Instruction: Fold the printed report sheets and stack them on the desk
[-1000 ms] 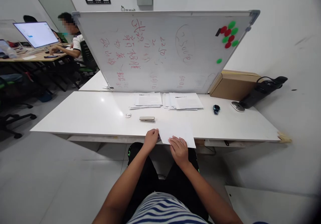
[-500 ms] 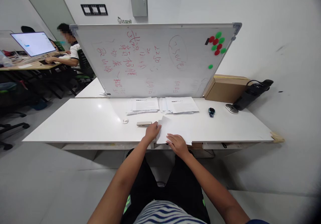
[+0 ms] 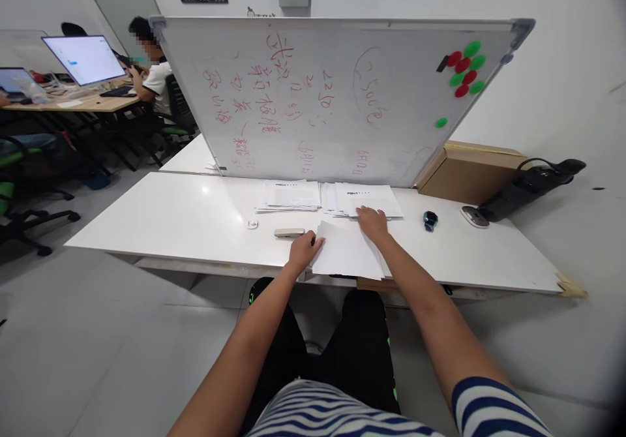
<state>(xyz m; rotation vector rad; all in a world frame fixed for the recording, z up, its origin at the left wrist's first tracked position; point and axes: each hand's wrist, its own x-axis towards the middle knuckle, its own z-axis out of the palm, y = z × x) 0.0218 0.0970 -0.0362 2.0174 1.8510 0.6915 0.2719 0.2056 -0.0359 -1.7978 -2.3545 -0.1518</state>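
White paper sheets (image 3: 345, 254) lie at the front edge of the desk, slightly fanned. My left hand (image 3: 305, 250) is closed on their left edge, with the thumb on top. Further back, my right hand (image 3: 373, 224) lies with fingers stretched out at the front edge of the right stack of printed papers (image 3: 374, 199); whether it grips a sheet cannot be made out. Beside it stands the left stack of printed papers (image 3: 293, 194). A beige stapler (image 3: 289, 233) rests just left of my left hand.
A whiteboard (image 3: 317, 98) with red writing and magnets leans behind the stacks. On the desk are a small white round item (image 3: 252, 224), a watch (image 3: 430, 220), a mouse (image 3: 474, 216), a black bottle (image 3: 531, 189) and a cardboard box (image 3: 472, 173). A person (image 3: 156, 78) sits at another desk.
My right hand has left the sheets in front and moved forward to the right stack. My left hand stays on the sheets' left edge. The view has shifted slightly.
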